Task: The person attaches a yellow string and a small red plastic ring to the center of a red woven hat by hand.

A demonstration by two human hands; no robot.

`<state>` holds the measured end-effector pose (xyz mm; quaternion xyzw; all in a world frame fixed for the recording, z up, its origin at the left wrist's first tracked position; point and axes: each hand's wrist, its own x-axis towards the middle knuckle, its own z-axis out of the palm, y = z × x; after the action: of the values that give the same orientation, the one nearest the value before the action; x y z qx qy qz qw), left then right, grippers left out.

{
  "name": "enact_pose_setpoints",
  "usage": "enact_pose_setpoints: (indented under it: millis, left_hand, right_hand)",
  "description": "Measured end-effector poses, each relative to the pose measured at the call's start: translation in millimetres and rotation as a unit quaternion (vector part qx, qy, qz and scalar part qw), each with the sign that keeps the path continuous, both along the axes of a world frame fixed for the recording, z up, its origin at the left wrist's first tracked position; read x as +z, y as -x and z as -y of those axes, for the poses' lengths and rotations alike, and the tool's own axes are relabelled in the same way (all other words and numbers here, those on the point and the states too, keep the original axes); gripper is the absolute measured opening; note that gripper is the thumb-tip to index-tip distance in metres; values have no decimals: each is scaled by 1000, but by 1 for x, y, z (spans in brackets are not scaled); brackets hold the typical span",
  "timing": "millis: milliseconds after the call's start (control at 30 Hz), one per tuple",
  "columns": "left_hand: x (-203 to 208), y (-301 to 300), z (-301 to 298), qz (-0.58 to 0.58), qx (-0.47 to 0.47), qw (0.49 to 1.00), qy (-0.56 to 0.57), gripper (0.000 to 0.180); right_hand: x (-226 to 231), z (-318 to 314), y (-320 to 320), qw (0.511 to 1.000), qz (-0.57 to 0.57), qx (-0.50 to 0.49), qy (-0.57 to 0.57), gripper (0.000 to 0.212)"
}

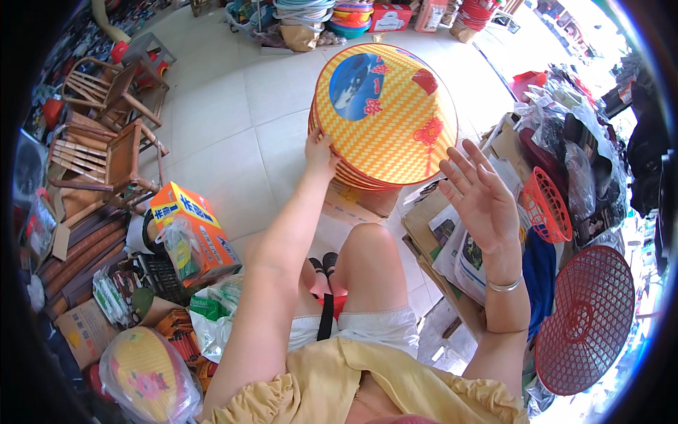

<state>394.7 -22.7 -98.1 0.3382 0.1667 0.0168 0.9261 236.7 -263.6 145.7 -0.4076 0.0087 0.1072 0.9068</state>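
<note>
A stack of round, flat yellow discs (395,116) with red rims stands before me on a cardboard box (360,203). The top disc has a woven pattern, a blue round picture and a red knot design. My left hand (323,155) is at the stack's left edge, its fingers curled against the rims; how many discs it grips I cannot tell. My right hand (484,198) is raised at the right side of the stack, fingers spread and empty. Its fingertips are close to the top disc's rim; whether they touch is unclear.
Bamboo chairs (116,159) and an orange-yellow carton (194,233) stand to the left. On the right are flattened cardboard (427,230), a red plastic basket (547,205) and a large red mesh cover (586,321). Stacked basins (349,15) line the far side. A wrapped yellow fan-like item (148,378) lies near left.
</note>
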Motion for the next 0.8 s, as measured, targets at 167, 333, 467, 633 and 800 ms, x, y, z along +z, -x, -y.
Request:
enact_pose_setpoints:
  millis: [167, 333, 467, 633, 800]
  left_hand:
    - [13, -9, -13, -35, 46, 998, 3, 28]
    - [13, -4, -15, -85, 66, 993, -42, 34]
    - [9, -6, -10, -63, 59, 996, -28, 39]
    - [37, 5, -42, -63, 37, 995, -64, 43]
    - [19, 17, -43, -96, 8, 992, -86, 48]
  right_hand:
    - [3, 11, -6, 986, 79, -15, 148, 52]
    - [-40, 8, -104, 793, 128, -51, 593, 87]
    - [-110, 27, -198, 730, 145, -82, 663, 108]
    - [-133, -18, -219, 653, 99, -99, 744, 124]
    - [-108, -32, -215, 604, 84, -75, 789, 119]
